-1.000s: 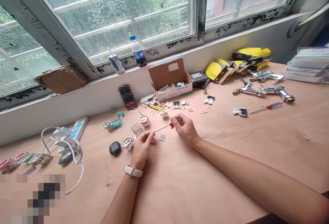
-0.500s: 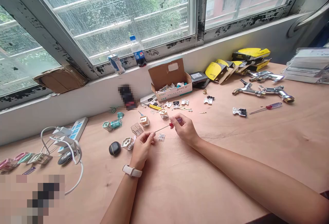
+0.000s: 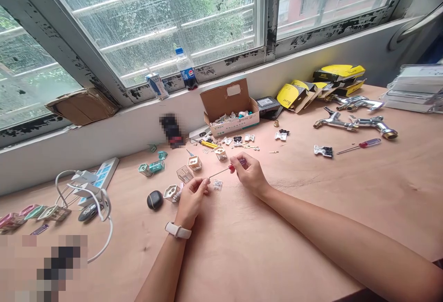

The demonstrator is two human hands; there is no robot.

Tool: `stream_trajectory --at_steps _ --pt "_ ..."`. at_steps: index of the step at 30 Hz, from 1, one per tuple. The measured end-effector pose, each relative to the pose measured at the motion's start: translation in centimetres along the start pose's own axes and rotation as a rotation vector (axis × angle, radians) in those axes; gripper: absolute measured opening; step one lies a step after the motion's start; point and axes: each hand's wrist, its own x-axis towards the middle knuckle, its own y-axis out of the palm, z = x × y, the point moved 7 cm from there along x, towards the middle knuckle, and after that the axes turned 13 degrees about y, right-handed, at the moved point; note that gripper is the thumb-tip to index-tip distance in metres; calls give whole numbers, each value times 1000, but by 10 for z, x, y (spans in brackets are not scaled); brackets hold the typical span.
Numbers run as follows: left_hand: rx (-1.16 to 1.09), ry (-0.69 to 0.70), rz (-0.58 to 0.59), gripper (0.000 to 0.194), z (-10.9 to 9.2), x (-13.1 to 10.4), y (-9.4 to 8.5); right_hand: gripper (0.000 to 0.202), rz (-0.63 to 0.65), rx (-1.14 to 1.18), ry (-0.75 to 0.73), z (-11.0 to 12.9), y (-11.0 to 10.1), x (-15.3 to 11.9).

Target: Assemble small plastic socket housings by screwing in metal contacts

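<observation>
My right hand (image 3: 252, 175) is closed around the red and purple handle of a screwdriver (image 3: 219, 172). Its thin shaft points left and reaches the fingertips of my left hand (image 3: 189, 202). That hand is pinched at the tip; whatever is between the fingers is too small and hidden to name. Just right of those fingers lies a small clear plastic piece (image 3: 218, 184). Beside the left hand sits a cream hexagonal case with round holes (image 3: 170, 193), like a pencil sharpener. A clear hexagonal cup (image 3: 184, 174) and a second cream case (image 3: 194, 163) are behind it.
An open carton (image 3: 235, 126) of small parts stands at the back. Chrome taps (image 3: 367, 123), another screwdriver (image 3: 368, 143) and a black-and-white clip (image 3: 323, 151) lie at right. A black earbud case (image 3: 154, 200), teal pieces (image 3: 157, 166) and a power strip (image 3: 105, 177) with cables are at left.
Almost nothing differs. Both hands and the screwdriver keep the same place and hold; the view has shifted very slightly.
</observation>
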Motion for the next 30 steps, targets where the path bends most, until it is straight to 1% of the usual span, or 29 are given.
stream_trajectory --at_steps 5,14,30 --pt "-2 14 2 43 -3 -1 0 44 5 -4 13 -1 1 1" --pt "-14 19 20 40 -2 0 2 43 0 -2 9 -3 0 2" --pt "-17 8 34 41 0 -1 3 40 4 48 4 -4 -1 2"
